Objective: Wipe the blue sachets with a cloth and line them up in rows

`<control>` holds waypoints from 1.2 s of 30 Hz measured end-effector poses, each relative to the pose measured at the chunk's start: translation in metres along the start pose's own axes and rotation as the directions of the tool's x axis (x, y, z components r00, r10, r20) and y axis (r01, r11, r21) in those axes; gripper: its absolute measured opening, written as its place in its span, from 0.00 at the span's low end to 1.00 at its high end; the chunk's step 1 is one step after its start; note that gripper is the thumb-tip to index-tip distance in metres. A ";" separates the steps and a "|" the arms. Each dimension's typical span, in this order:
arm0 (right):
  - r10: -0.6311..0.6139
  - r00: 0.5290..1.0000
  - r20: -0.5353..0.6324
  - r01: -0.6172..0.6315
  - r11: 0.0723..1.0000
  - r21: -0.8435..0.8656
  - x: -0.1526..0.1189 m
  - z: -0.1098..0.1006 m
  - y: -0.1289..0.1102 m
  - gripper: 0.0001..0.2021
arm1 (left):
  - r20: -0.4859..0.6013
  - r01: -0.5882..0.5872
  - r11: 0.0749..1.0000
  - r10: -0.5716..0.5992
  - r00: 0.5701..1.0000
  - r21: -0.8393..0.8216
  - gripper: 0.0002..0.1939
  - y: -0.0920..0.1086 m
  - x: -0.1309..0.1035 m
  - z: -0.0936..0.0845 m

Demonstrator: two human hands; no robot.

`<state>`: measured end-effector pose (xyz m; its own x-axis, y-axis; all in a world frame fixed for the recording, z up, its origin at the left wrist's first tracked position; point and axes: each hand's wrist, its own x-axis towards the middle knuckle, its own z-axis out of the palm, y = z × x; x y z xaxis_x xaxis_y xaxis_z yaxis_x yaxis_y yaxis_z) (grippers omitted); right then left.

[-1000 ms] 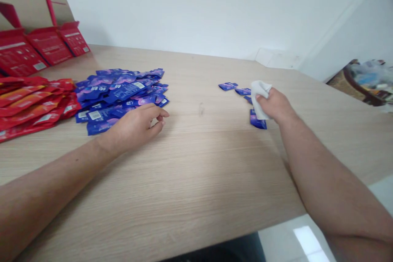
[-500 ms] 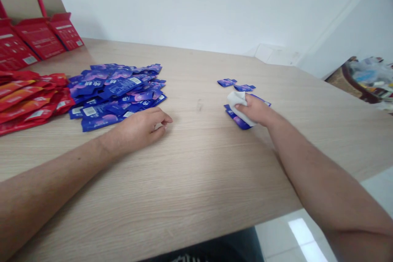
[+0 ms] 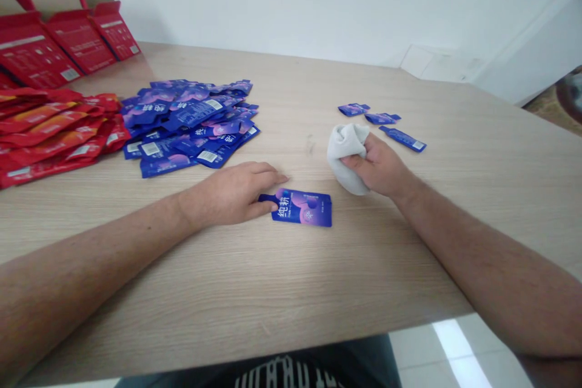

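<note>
Because the worktop (image 3: pixel 227 297) offers flat backing, I'd work there, apart from the blue heap (image 3: pixel 191 115). My left hand (image 3: pixel 234 194) has its fingers apart; my right hand (image 3: pixel 382 165) has its fingers clamped on the white cloth (image 3: pixel 344 148). The single blue pouch (image 3: pixel 304 207) lies flat at my left hand; I'd steady it lightly by its narrow neck (image 3: pixel 267 197).

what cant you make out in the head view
Head view:
Blue packet pile: its bottom, hidden by the top layer
Right hand: some fingers, hidden by the white cloth
Red cartons: cut off by the left edge
Single blue packet: fine print too small
</note>
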<state>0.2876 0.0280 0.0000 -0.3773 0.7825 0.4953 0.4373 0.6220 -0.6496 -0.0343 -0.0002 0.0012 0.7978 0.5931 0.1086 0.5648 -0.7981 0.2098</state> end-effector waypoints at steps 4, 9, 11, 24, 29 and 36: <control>-0.051 0.996 0.068 0.055 0.997 -0.057 -0.001 0.006 -0.005 0.19 | 0.031 0.133 0.991 -0.133 0.991 -0.008 0.33 0.010 0.003 -0.001; -0.086 0.987 0.135 0.098 0.991 -0.087 -0.002 0.014 -0.016 0.19 | 0.078 0.258 0.966 -0.257 0.963 -0.004 0.32 0.021 0.012 0.003; -0.094 0.985 0.142 0.108 0.989 -0.097 -0.002 0.014 -0.018 0.19 | 0.077 0.280 0.960 -0.277 0.958 -0.021 0.29 0.021 0.014 0.005; -0.131 0.973 0.192 0.186 0.934 -0.305 -0.005 0.003 -0.030 0.11 | 0.175 0.430 0.893 -0.405 0.897 -0.136 0.10 0.022 0.011 -0.008; -0.160 0.912 0.377 0.345 0.796 -0.497 -0.021 0.025 -0.073 0.06 | 0.162 0.470 0.873 -0.448 0.879 -0.133 0.11 0.029 0.013 -0.002; -0.225 0.811 0.540 0.521 0.699 -0.490 -0.019 0.042 -0.067 0.09 | 0.137 0.446 0.878 -0.426 0.894 -0.177 0.10 0.034 0.013 0.003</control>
<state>0.2311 -0.0300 0.0093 -0.8455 0.4789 0.2361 0.5092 0.8562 0.0868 -0.0044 -0.0204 0.0069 0.5016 0.8559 -0.1258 0.8137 -0.4174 0.4046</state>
